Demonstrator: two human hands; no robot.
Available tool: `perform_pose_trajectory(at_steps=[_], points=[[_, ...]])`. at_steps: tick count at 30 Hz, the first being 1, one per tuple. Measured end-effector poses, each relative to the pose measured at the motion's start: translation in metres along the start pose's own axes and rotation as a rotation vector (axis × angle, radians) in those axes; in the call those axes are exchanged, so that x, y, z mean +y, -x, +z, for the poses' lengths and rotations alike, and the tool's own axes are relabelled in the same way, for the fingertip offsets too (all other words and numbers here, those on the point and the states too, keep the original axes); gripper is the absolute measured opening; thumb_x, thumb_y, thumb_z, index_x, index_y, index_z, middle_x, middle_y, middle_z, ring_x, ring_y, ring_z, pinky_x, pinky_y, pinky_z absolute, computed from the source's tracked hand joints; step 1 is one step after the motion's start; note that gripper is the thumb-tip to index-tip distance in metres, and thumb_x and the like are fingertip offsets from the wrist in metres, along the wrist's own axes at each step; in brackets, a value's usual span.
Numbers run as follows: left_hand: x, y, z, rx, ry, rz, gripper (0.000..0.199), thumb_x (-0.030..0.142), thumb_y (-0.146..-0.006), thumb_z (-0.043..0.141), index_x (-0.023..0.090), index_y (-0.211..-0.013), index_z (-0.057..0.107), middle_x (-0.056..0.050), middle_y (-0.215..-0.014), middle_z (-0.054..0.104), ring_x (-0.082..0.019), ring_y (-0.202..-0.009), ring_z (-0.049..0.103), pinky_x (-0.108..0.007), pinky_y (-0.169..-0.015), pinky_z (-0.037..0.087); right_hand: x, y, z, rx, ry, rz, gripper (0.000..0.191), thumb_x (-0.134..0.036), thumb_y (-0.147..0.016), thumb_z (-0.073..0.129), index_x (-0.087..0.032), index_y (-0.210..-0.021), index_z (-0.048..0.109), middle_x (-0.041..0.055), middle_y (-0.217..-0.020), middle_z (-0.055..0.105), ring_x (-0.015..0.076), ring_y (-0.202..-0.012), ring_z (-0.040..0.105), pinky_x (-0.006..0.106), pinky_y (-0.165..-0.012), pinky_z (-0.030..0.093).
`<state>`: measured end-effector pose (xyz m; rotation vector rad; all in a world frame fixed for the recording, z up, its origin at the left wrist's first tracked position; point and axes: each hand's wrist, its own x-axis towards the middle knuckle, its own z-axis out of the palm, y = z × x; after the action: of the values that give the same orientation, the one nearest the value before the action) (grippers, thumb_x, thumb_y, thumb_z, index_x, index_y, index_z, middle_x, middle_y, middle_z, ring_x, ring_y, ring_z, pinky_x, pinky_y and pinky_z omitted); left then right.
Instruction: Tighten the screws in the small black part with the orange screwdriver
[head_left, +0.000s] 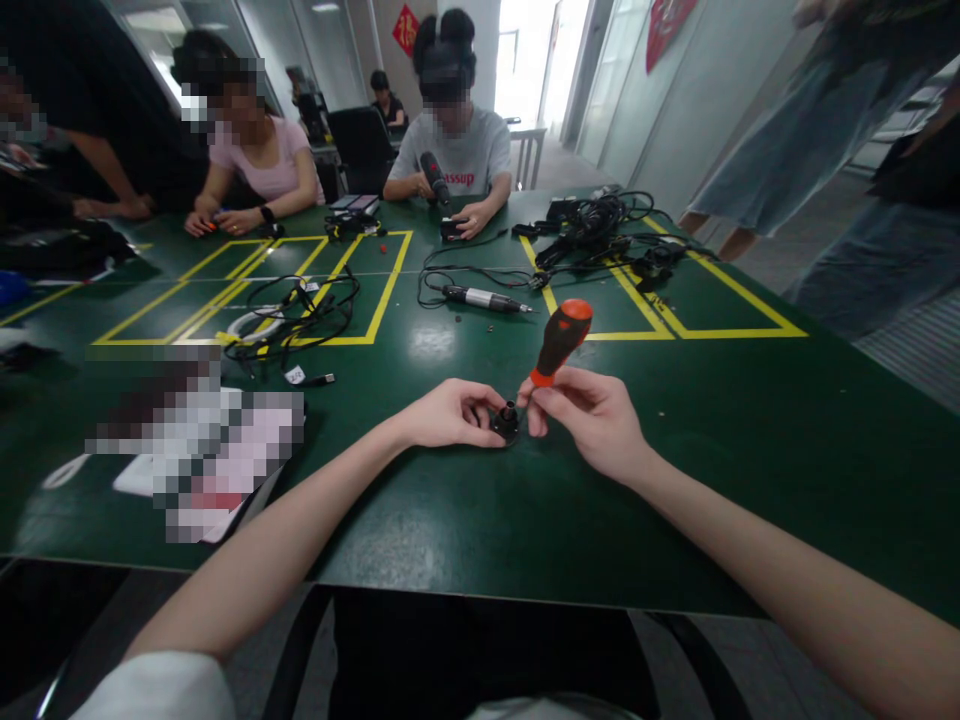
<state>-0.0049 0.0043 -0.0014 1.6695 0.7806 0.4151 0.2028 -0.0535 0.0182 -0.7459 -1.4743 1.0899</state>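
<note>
My left hand [456,413] rests on the green table and pinches a small, round black part [505,424] with a raised middle. What exactly this part is I cannot make out. In my right hand [596,415] is a screwdriver [562,338] with a black and orange handle, held low near the collar by thumb and fingers. Its handle leans up and to the right, while the shaft points down toward the black part. Whether the tip touches the part is hard to see.
Beyond my hands lies a corded electric screwdriver [487,299]. A tangle of black cables [592,235] sits back right, with more cables [300,310] at left. Blurred flat items [240,450] lie near my left arm. Across the green table [420,530], a co-worker [450,145] holds a power tool.
</note>
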Motion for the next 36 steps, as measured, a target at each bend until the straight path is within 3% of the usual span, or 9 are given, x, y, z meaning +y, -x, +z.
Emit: perform_pose_trajectory(at_steps=[5,12,18,23,32,36], points=[[0.0001,-0.0001,-0.0001,-0.004,-0.003,-0.007,0.039,0.029,-0.065,0.087,0.012,-0.097,0.072,0.004,-0.070,0.067,-0.009,-0.065,0.061,-0.022,-0.066,0.049,0.0026,0.0014,-0.0018,0.004,-0.047,0.012,0.034,-0.052,-0.090,0.078,-0.020,-0.096,0.070,0.0018,-0.075,0.075,0.0134,-0.054,0.068,0.027,-0.052,0.058],[0.0017,0.0005,0.0000,0.000,0.000,0.002,0.039,0.027,-0.065,0.087,0.013,-0.098,0.072,0.003,-0.072,0.067,-0.009,-0.066,0.061,-0.022,-0.066,0.049,0.0003,0.0021,-0.0003,0.020,0.023,0.016,0.035,-0.052,-0.085,0.083,-0.021,-0.083,0.068,0.0000,-0.065,0.070,0.0143,-0.052,0.065,0.028,-0.051,0.057],[0.0000,0.0001,-0.0003,-0.007,0.000,-0.009,0.039,0.027,-0.066,0.088,0.011,-0.099,0.073,0.002,-0.072,0.068,-0.009,-0.066,0.062,-0.022,-0.067,0.050,-0.0003,0.0004,-0.0011,-0.005,0.002,0.010,0.037,-0.056,-0.092,0.075,-0.020,-0.083,0.072,0.0016,-0.069,0.071,0.0132,-0.052,0.065,0.027,-0.050,0.056],[-0.0008,0.0003,-0.0007,-0.002,-0.002,-0.003,0.039,0.027,-0.066,0.088,0.011,-0.098,0.073,0.003,-0.072,0.068,-0.008,-0.065,0.061,-0.022,-0.066,0.049,0.0013,0.0023,-0.0007,-0.001,-0.037,-0.004,0.032,-0.050,-0.088,0.081,-0.021,-0.091,0.068,0.0011,-0.074,0.074,0.0129,-0.053,0.066,0.027,-0.052,0.058],[-0.0012,0.0000,-0.0002,-0.003,0.007,0.003,0.039,0.027,-0.066,0.088,0.011,-0.099,0.073,0.003,-0.071,0.067,-0.009,-0.066,0.062,-0.022,-0.066,0.050,-0.0021,0.0002,-0.0006,0.012,0.041,0.005,0.040,-0.058,-0.087,0.079,-0.021,-0.075,0.070,0.0010,-0.065,0.068,0.0138,-0.052,0.064,0.029,-0.051,0.056],[-0.0007,0.0004,-0.0004,-0.004,-0.008,0.000,0.038,0.029,-0.067,0.088,0.012,-0.097,0.073,0.003,-0.072,0.067,-0.009,-0.066,0.062,-0.022,-0.066,0.050,-0.0011,0.0005,-0.0012,-0.013,0.008,0.019,0.038,-0.058,-0.092,0.073,-0.020,-0.086,0.071,0.0035,-0.073,0.075,0.0146,-0.054,0.067,0.029,-0.053,0.058]])
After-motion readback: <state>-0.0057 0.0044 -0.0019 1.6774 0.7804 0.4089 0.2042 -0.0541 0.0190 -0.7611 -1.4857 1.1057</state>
